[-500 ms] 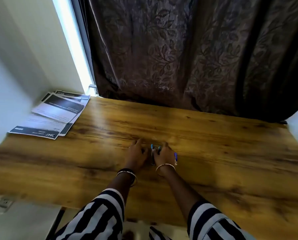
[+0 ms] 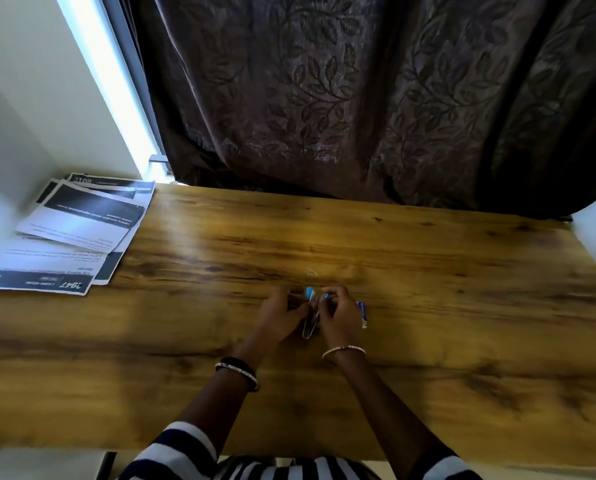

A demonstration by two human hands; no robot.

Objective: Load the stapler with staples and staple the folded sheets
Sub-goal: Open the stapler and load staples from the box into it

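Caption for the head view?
Left hand and right hand grip a small blue stapler at a wooden table; printed sheets lie far left.

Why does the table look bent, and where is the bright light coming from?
Head view: the wide-angle lens bows the table at its edges; daylight from the bright strip left of the curtain puts glare on the wood and papers; the stapler looks small and slightly soft.
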